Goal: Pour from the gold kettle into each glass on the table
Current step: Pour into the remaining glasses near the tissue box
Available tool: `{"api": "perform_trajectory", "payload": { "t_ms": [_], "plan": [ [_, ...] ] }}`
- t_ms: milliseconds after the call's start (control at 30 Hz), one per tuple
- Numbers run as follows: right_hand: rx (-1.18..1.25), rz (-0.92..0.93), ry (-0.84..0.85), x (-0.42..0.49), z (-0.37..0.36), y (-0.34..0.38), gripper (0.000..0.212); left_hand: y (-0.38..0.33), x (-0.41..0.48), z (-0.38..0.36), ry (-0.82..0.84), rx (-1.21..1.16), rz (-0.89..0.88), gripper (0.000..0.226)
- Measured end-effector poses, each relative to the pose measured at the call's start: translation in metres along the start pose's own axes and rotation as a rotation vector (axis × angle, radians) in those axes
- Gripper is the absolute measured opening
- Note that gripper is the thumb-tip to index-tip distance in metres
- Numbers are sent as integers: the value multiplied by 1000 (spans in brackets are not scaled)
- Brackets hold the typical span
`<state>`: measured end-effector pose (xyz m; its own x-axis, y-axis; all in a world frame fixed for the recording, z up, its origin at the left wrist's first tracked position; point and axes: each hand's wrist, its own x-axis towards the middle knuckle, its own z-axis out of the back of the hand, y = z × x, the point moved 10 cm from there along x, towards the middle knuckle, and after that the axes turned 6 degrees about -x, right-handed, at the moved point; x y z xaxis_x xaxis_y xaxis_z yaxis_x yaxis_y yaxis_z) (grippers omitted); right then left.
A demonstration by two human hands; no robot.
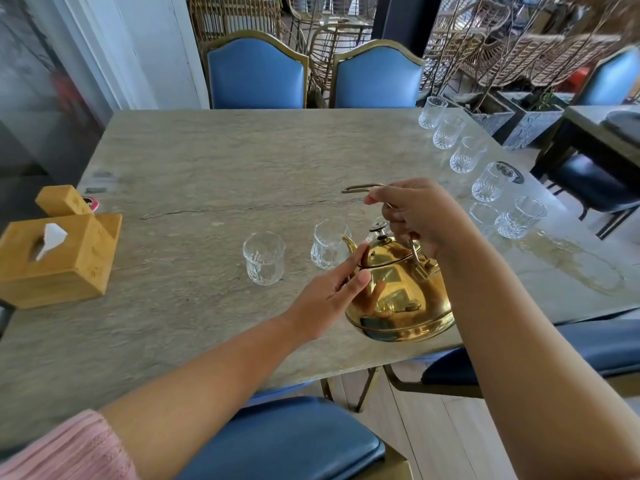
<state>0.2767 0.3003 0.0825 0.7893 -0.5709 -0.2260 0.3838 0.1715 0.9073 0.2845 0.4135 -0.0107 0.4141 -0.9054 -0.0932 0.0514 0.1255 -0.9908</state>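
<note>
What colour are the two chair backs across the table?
Blue chair backs, gold-trimmed; head view.

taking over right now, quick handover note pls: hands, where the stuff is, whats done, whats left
Right hand: grips the kettle by its handle, with the kettle tipped and its spout at the middle glass.
Left hand: straight fingers touch the kettle's side near the lid.
The left glass stands beside the middle one. A row of glasses lines the right edge of the table.
Done: unclear. No stream shows and every glass looks clear.
Left: probably pour into each glass, starting at the spout.
</note>
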Motion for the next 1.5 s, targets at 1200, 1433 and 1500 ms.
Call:
{"api": "perform_trajectory", "payload": {
  "t_ms": [1200, 1433, 1500],
  "plan": [
    [105, 32, -216, -25, 17, -12, 17, 10, 3, 1, 11, 84, -3, 91],
    [291, 32, -329, -48, 25, -34, 32, 13, -1, -5, 57, 276, -56, 75],
    [346, 44, -340, -54, 25, -35, 33, 7, -5, -5, 53, 309, -88, 78]
  ]
}}
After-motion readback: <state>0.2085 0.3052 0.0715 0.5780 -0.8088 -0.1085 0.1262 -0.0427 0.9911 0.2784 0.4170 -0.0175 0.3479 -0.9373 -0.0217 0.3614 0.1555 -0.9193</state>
